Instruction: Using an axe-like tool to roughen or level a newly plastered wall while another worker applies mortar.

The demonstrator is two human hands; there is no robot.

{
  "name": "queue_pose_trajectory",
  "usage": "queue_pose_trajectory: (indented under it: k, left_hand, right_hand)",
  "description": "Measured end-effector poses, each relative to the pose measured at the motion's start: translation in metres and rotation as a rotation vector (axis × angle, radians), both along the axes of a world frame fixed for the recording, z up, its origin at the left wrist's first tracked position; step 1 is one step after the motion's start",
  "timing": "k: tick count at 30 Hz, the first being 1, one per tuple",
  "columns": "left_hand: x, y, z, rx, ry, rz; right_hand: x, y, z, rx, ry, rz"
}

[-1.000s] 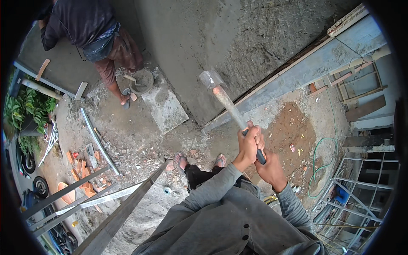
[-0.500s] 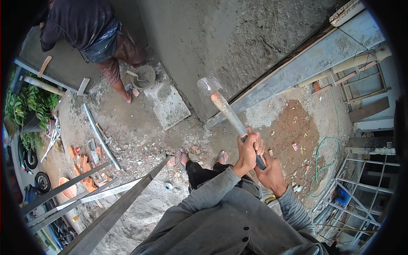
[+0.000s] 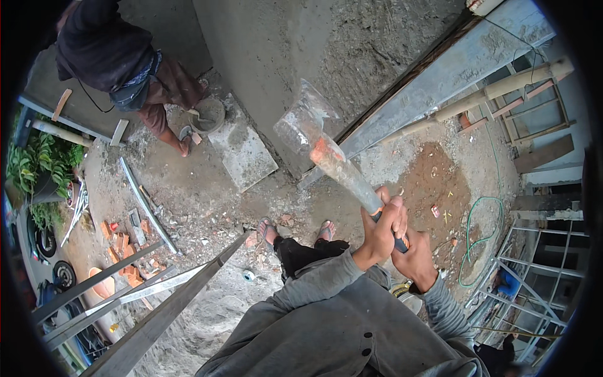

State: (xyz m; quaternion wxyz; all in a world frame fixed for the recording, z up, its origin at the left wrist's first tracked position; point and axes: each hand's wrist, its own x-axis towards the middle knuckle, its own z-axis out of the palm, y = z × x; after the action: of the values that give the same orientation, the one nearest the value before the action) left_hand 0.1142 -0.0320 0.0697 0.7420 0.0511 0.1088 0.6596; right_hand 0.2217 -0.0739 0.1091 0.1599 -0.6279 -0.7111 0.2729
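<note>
Both of my hands grip the handle of a hoe-like tool (image 3: 348,179) with a broad, pale metal blade (image 3: 301,122). My left hand (image 3: 382,231) wraps round the handle above my right hand (image 3: 414,256), which is closed near its black and orange end. The tool slants up and to the left. Its blade overlaps the edge of the wet grey concrete slab (image 3: 264,56) in view; whether it touches the surface I cannot tell.
A person (image 3: 113,60) bends over the concrete at upper left, beside a bucket (image 3: 212,115) of grey mix. A metal formwork beam (image 3: 440,94) edges the slab. Planks (image 3: 182,301) cross at lower left near broken bricks (image 3: 129,251). A green hose (image 3: 480,201) and metal frames (image 3: 534,270) lie right.
The blade looks larger and nearer, and its face has turned more into view. Both hands have shifted slightly right and down with the handle. The other person has moved a little left.
</note>
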Motion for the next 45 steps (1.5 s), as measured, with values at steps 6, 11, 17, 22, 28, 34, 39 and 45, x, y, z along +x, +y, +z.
queue_pose_trajectory:
  k: [6, 11, 17, 22, 28, 34, 39, 45]
  left_hand:
    - [0.019, -0.016, 0.002, 0.205, 0.188, 0.087]
    - [0.001, 0.004, 0.007, 0.004, 0.052, -0.015]
    - [-0.001, -0.018, 0.024, 0.496, 0.442, 0.231]
    - [0.008, 0.009, -0.017, -0.062, 0.185, 0.013]
    - [-0.028, -0.016, 0.028, 0.239, 0.213, 0.091]
    - [-0.024, 0.019, -0.011, 0.057, 0.189, -0.046]
    - [-0.051, 0.007, 0.021, 0.211, 0.187, -0.056]
    - [-0.053, 0.003, 0.013, 0.419, 0.526, 0.143]
  right_hand:
    - [0.022, -0.003, -0.010, 0.091, 0.044, 0.112]
    - [0.002, 0.005, 0.005, -0.033, 0.009, -0.029]
    - [0.009, 0.001, 0.012, 0.155, 0.154, 0.133]
    - [0.000, 0.004, -0.025, -0.121, 0.053, -0.084]
    - [-0.026, -0.006, 0.011, 0.164, 0.149, 0.024]
    - [-0.023, 0.001, -0.035, 0.026, 0.137, -0.030]
    - [-0.047, -0.009, -0.014, 0.007, 0.268, -0.084]
    - [-0.044, 0.015, -0.034, 0.182, 0.301, 0.089]
